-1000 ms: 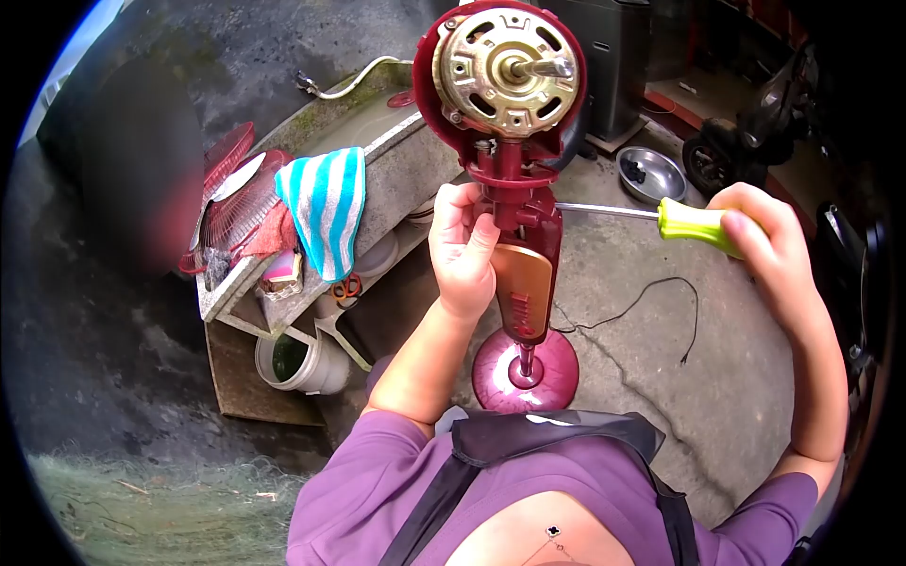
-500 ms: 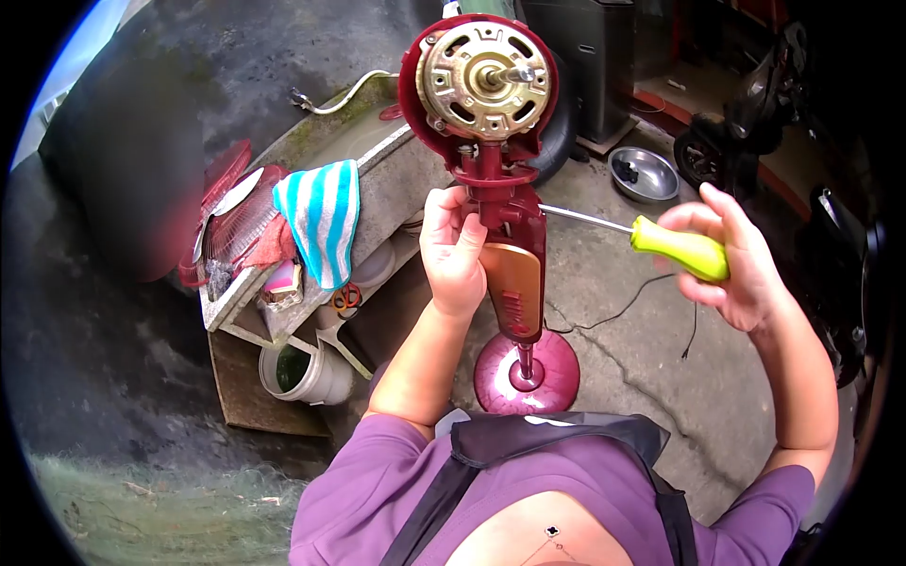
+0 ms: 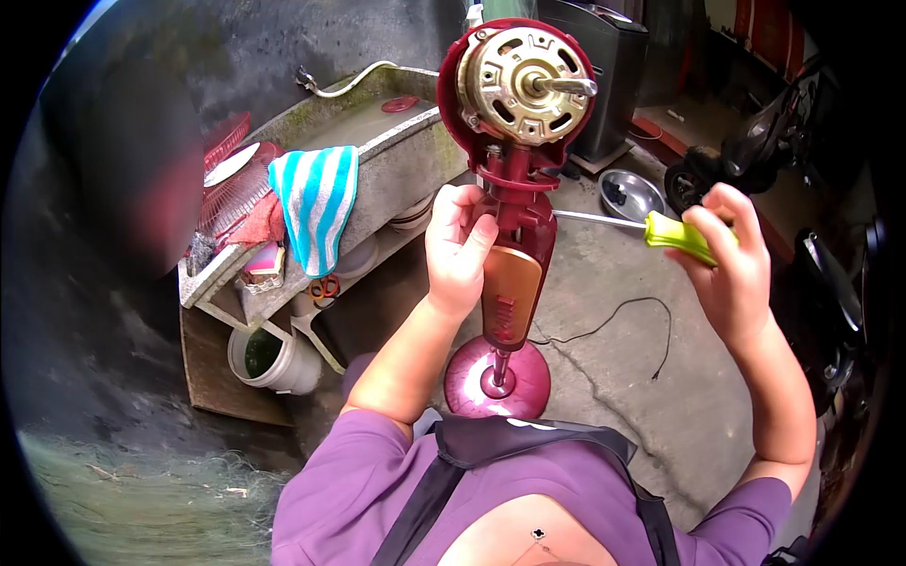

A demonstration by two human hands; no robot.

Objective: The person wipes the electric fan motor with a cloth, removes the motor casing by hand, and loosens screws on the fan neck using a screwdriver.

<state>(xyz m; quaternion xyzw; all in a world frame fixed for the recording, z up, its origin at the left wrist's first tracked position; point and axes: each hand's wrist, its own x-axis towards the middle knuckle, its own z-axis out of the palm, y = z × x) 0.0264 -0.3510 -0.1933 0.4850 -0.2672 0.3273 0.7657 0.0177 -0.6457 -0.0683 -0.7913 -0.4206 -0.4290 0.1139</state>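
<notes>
A dark red stand fan [image 3: 514,222] rises in front of me, its guard and blades off. Its round metal motor [image 3: 528,85] with a bare shaft faces me, and its pink-red base [image 3: 497,377] rests on the floor. My left hand [image 3: 458,247] is closed around the left side of the fan's neck, thumb at the front. With my right hand [image 3: 731,259] I grip the yellow-green handle of a screwdriver [image 3: 665,234]. The screwdriver's shank points left into the neck's right side, just below the collar; its tip is hidden there.
At left, a concrete sink [image 3: 377,160] holds a striped cloth [image 3: 316,208] over its edge and red fan-guard-like parts. Below stands a white bucket [image 3: 293,368]. A metal bowl [image 3: 632,195] sits on the floor at right, near a motorbike [image 3: 764,141]. A black cord [image 3: 613,316] trails across the concrete.
My right hand has gone from loosely spread fingers around the screwdriver handle to a closed grip, and its wrist has turned. My left hand stays on the neck. The view has shifted slightly.
</notes>
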